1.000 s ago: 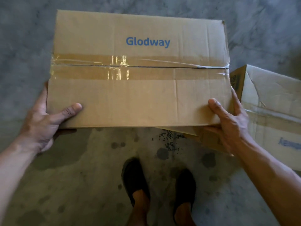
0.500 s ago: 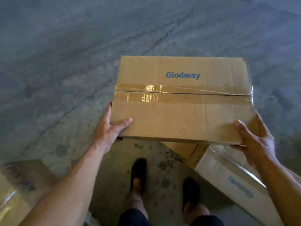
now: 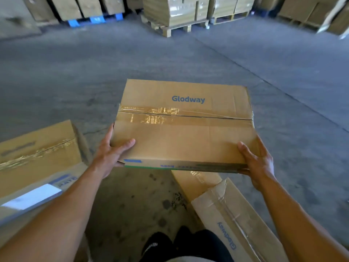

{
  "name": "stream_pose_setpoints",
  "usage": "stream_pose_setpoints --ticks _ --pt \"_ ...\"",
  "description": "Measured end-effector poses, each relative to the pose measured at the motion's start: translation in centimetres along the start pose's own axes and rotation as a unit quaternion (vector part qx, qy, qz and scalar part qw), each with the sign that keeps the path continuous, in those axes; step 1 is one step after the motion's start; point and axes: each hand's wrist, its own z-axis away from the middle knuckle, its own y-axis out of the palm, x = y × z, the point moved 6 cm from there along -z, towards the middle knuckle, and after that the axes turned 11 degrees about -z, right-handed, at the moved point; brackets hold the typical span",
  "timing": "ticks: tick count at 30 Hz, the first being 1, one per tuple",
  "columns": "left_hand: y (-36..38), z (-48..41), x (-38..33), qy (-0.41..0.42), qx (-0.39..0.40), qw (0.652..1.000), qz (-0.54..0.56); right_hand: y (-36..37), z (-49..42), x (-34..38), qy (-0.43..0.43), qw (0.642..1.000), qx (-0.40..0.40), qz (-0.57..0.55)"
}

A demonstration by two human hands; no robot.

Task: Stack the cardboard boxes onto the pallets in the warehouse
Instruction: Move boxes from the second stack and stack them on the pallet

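The taped Glodway cardboard box (image 3: 185, 129) hangs level above the concrete floor (image 3: 75, 76), the left hand (image 3: 111, 157) and right hand (image 3: 258, 165) each with a grip clamped on a near corner, thumb on top, between the left floor box (image 3: 37, 154) and the right floor box (image 3: 226, 214), with the loaded pallets (image 3: 175, 27) well beyond.

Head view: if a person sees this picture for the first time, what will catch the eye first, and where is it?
First comes the taped Glodway box in the middle, held off the floor by the left hand and the right hand at its near corners. Next are the left floor box and the right floor box, lying on the concrete on either side of the person. At the far end stand loaded pallets.
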Motion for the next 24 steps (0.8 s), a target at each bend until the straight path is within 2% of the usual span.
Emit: stream_pose_setpoints --ticks 6,12,18,24 --pt "-3.7 10.7 2.0 0.024 -0.06 0.998 0.027 -1.4 8.1 0.7 -0.034 0.998 0.035 0.03" --pt "-8.4 25.5 7.7 -0.027 -0.147 0.988 0.028 -1.7 16.6 -1.5 -0.032 0.992 0.111 0.056" --pt "-13.0 35.3 12.3 -0.064 -0.241 0.968 0.035 2.4 21.3 -4.3 -0.011 0.973 0.212 0.09" --pt "-16.3 43.0 15.0 -0.08 -0.322 0.942 0.057 8.3 24.7 -7.5 0.033 0.949 0.306 0.071"
